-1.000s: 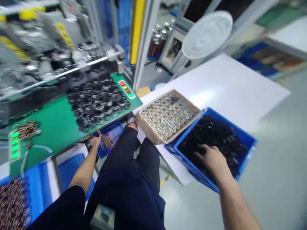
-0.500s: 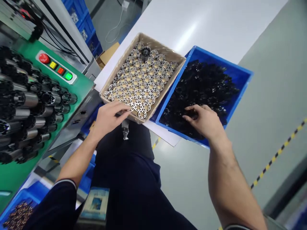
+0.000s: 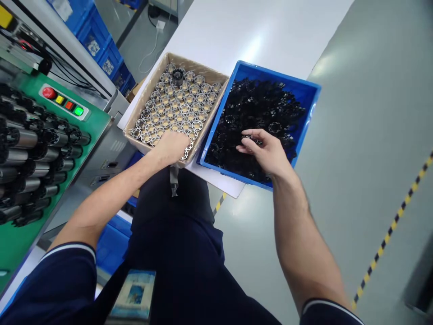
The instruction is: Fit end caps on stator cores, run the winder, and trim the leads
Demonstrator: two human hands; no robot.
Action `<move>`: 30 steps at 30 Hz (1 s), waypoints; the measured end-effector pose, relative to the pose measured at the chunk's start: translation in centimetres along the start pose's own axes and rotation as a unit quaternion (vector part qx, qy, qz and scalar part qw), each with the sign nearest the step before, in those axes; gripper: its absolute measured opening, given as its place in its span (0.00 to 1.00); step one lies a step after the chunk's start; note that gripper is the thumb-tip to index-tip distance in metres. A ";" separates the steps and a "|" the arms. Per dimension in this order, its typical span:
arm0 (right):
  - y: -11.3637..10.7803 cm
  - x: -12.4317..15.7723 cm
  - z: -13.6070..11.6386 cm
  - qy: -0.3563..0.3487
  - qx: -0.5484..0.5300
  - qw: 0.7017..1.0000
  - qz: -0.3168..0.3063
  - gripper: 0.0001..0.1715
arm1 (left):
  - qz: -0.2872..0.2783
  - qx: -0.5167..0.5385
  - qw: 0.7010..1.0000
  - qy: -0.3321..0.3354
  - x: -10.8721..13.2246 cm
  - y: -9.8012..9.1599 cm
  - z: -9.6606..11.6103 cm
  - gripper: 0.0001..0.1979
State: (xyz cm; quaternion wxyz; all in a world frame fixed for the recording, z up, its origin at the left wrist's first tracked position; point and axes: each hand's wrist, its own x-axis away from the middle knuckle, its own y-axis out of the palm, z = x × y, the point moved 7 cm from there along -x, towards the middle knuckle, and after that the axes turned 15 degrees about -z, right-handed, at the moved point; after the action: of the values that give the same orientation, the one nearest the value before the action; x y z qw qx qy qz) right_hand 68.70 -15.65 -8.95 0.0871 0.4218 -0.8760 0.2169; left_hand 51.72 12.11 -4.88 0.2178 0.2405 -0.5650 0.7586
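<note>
My left hand (image 3: 173,146) reaches over the near edge of a cardboard box (image 3: 135,142), its fingers curled down among silvery metal rings (image 3: 184,108) standing in rows. What those fingers grip is hidden beneath the hand. One black plastic part (image 3: 177,76) sits on a ring near the box's far corner. To the right, my right hand (image 3: 267,151) is over a blue bin (image 3: 313,108) heaped with small black plastic parts (image 3: 260,104). Its thumb and fingers are bent together around a dark part, seen only in small portion.
Both containers stand on a white table (image 3: 270,27). At the left, a green machine bench (image 3: 98,124) carries rows of metal cylinders with black ends (image 3: 30,158) and a button panel (image 3: 64,101). Blue crates (image 3: 94,43) are stacked behind it. Yellow-black tape (image 3: 392,230) marks the floor.
The view has shifted. My left hand has gone from beside the near rim into the box, fingers now curled downward. My right hand stays in the bin, its fingers drawn closer around a part.
</note>
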 end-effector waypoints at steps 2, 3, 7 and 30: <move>0.5 0.1 -0.3 -0.022 -0.064 0.998 0.013 0.37 | 0.003 0.002 1.000 0.008 1.0 -0.5 -0.8 0.15; 0.8 0.1 -0.6 -0.030 -0.091 0.995 0.019 0.38 | 0.020 0.015 1.000 0.018 1.6 -1.1 -1.5 0.14; 2.0 -1.0 -3.0 -0.074 -0.214 0.974 0.022 0.41 | 0.200 0.276 0.936 0.091 3.9 -4.3 -5.2 0.14; 11.4 -12.3 -11.6 -0.275 -0.138 0.950 -0.056 0.24 | 0.329 0.668 0.641 0.187 -3.7 -0.9 -4.0 0.36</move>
State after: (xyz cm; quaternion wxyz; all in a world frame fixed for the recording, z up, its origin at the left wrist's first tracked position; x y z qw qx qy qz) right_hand 67.17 4.50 -6.26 -0.0880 0.4973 -0.8624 -0.0354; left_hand 54.69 15.94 -7.43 -0.1655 -0.0282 0.1065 0.9800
